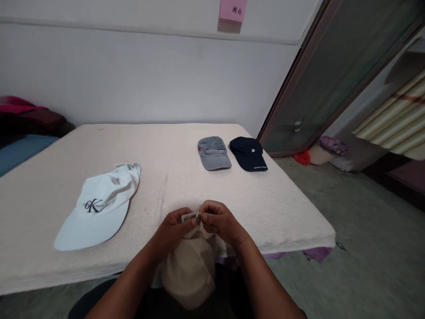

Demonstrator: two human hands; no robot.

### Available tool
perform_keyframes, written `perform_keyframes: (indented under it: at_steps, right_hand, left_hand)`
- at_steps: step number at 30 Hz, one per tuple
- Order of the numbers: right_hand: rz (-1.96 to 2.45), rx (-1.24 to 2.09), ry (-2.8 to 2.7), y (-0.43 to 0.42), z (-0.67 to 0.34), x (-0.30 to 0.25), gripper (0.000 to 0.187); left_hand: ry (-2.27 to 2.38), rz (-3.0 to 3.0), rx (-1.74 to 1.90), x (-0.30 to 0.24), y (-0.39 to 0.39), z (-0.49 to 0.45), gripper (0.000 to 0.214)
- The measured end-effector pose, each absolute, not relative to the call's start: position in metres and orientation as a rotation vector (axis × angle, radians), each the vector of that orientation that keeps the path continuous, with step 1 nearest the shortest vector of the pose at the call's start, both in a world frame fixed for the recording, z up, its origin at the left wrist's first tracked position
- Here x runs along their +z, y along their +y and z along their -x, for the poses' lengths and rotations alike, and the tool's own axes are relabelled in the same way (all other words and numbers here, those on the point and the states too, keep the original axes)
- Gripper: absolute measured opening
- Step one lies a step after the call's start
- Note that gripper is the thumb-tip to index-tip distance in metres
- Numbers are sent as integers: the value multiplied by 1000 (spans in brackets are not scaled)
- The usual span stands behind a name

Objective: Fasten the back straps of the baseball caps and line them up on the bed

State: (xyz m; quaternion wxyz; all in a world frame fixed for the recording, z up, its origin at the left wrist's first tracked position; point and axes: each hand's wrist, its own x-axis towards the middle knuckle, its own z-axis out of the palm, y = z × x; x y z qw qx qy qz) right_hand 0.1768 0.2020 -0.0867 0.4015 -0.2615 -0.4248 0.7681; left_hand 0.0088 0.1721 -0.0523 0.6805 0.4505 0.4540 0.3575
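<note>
Both of my hands are closed on the back strap of a beige baseball cap (191, 270), which hangs over the near edge of the bed by my lap. My left hand (174, 228) grips the strap near its metal buckle, with the thumb on top. Close beside it, my right hand (217, 220) pinches the strap at the buckle; the fingers hide part of it. To the left lies a white cap (99, 204) with black CK letters. A grey cap (214, 153) and a navy cap (248, 153) sit side by side farther back.
The caps lie on a bed with a cream cover (275, 212). Dark and pink fabric (26, 110) is piled at the left. A white wall with a pink note (233, 9) stands behind. At the right are a sliding door (318, 66) and grey floor (372, 248).
</note>
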Motion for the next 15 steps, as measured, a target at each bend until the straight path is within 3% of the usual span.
perform_keyframes:
  at_steps: [15]
  right_hand:
    - [658,1930,-1027,205,-173,-90,15]
  left_hand:
    - [1052,-1195,826,-58,176,-7,19]
